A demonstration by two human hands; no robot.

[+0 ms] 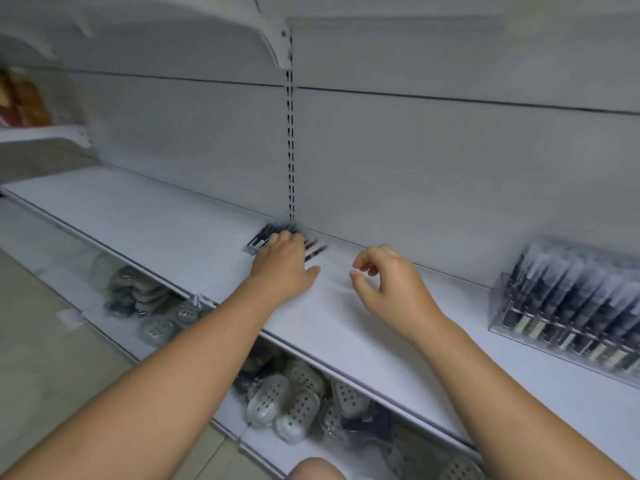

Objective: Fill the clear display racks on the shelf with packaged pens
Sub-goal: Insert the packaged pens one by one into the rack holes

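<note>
A small pile of packaged pens (260, 239), dark with clear wrapping, lies at the back of the white shelf (138, 220) below the slotted upright. My left hand (284, 261) lies over this pile with its fingers bent down onto the packs and its thumb spread to the right on the shelf. My right hand (384, 282) hovers just above the shelf to the right, fingers loosely curled, holding nothing. A clear display rack (568, 299) stands at the far right of the shelf, packed with several rows of dark pens.
The slotted upright (290, 150) runs up the white back panel. A lower shelf (311, 455) holds several grey perforated items in bags (298, 403). Another shelf (45, 131) at upper left carries blurred reddish goods. Tiled floor (41, 358) lies at the left.
</note>
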